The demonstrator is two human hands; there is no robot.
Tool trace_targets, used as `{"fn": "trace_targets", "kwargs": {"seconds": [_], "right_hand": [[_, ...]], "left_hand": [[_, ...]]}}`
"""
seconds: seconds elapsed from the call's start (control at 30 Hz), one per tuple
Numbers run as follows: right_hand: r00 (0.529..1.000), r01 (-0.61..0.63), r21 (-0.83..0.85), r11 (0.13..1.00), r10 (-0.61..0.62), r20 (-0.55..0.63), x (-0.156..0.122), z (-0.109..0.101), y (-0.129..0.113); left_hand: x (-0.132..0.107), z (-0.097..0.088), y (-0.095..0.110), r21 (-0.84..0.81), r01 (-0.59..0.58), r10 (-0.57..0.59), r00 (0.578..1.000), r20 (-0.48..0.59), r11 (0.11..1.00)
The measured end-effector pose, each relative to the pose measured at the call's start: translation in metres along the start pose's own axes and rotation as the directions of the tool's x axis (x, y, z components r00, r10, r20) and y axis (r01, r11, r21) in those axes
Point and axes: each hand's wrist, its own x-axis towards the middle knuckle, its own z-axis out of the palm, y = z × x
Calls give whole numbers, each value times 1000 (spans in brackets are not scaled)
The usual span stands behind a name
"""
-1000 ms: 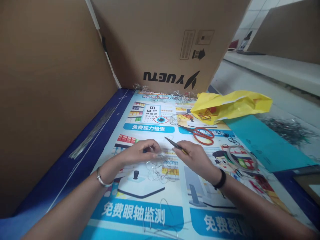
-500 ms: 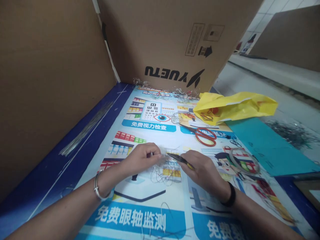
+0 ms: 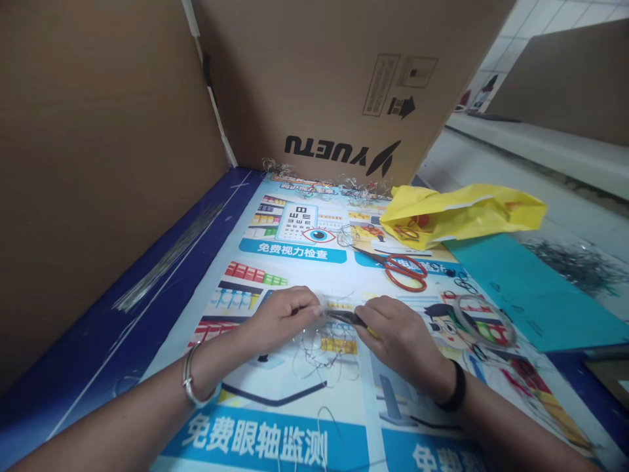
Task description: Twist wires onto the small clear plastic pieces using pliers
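My left hand (image 3: 282, 317) is closed in a pinch on a small wire piece, just above a tangle of thin wire (image 3: 319, 354) on the printed poster (image 3: 275, 446). My right hand (image 3: 400, 337) grips slim pliers (image 3: 346, 318) with a yellow handle. Their dark tips point left and meet the piece at my left fingertips. A silver bangle is on my left wrist, a black band on my right.
Red scissors (image 3: 400, 269) lie beyond my hands. A yellow plastic bag (image 3: 462, 213) rests at the right, beside a teal sheet (image 3: 521, 288). A clear tape roll (image 3: 481, 319) sits right of my right hand. Cardboard walls (image 3: 98, 144) stand left and behind. Straight wires (image 3: 162, 259) lie along the left.
The pliers' tips have swung down and left to meet the piece at my left fingertips. Both hands have drifted slightly nearer to me.
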Motion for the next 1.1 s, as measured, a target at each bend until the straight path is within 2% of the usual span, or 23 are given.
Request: {"fn": "trace_targets", "kwargs": {"seconds": [0.17,0.5,0.73,0.87,0.97,1.1], "right_hand": [[999,32,-84,996,-31,12,1,-4,-1],[990,143,-293,945,-138,37,2,-11,-1],[982,188,-333,924,-177,64,0,-16,0],[988,152,-244,958,-144,49,1,-14,2],[996,80,-63,995,-79,30,3,-9,4],[997,-20,169,985,6,81,3,-2,7]], "left_hand": [[0,0,-1,57,0,0,1000,-3,998],[0,-1,-1,55,5,-7,1000,22,998],[0,0,-4,69,-45,44,999,28,997],[-1,1,-3,75,-36,35,999,16,997],[-1,1,-2,34,19,-20,999,45,999],[-2,1,-2,-62,63,-59,996,67,996]]}}
